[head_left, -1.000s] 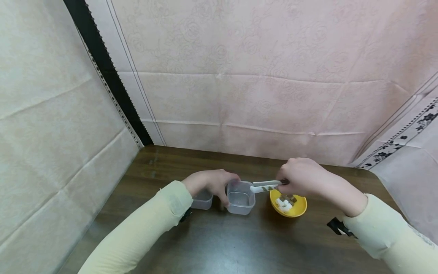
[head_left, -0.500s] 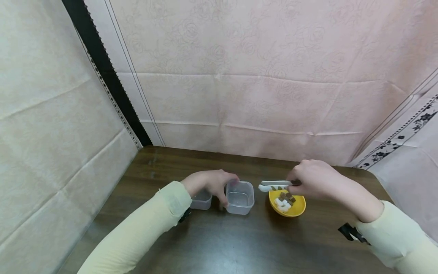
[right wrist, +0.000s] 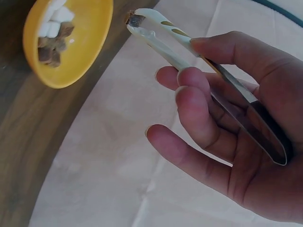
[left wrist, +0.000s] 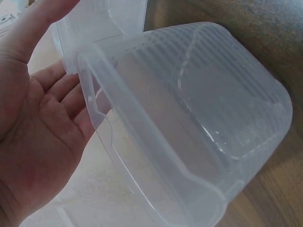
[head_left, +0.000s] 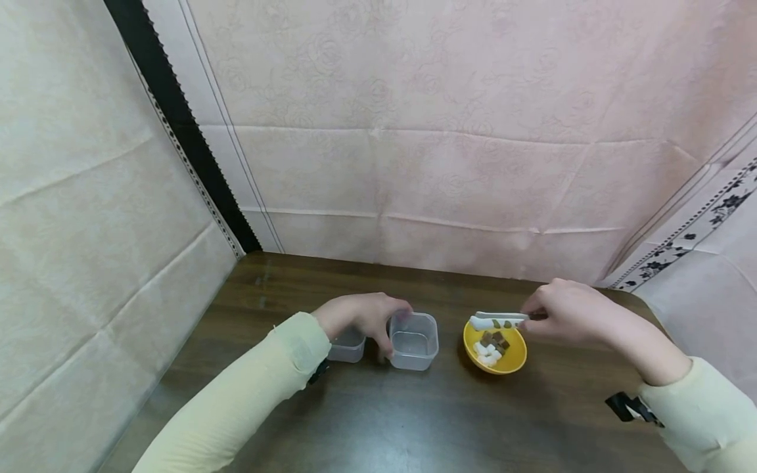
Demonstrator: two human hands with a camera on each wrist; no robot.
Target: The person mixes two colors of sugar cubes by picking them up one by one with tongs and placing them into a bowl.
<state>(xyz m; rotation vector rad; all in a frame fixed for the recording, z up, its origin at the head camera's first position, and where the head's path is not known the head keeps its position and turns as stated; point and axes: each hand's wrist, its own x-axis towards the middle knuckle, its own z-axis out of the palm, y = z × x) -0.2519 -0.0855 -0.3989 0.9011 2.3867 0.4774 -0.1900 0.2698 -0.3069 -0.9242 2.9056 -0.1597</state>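
Observation:
My left hand grips a clear plastic container, thumb on its near side and fingers on its far side. Beneath the palm, to the left, is a second clear container; it looms large in the left wrist view. Tweezer-like tongs with pale, leaf-patterned tips are pinched in my right hand. Between those tips sits a small brown cube. The tips are above the far rim of a yellow bowl, which holds white cubes and brown cubes.
All of it stands on a dark brown wooden table. Pale patterned cloth hangs behind the table and along both sides.
My right hand has drawn to the right, taking the tong tips from beside the gripped container to above the yellow bowl. The left hand and both containers keep their places.

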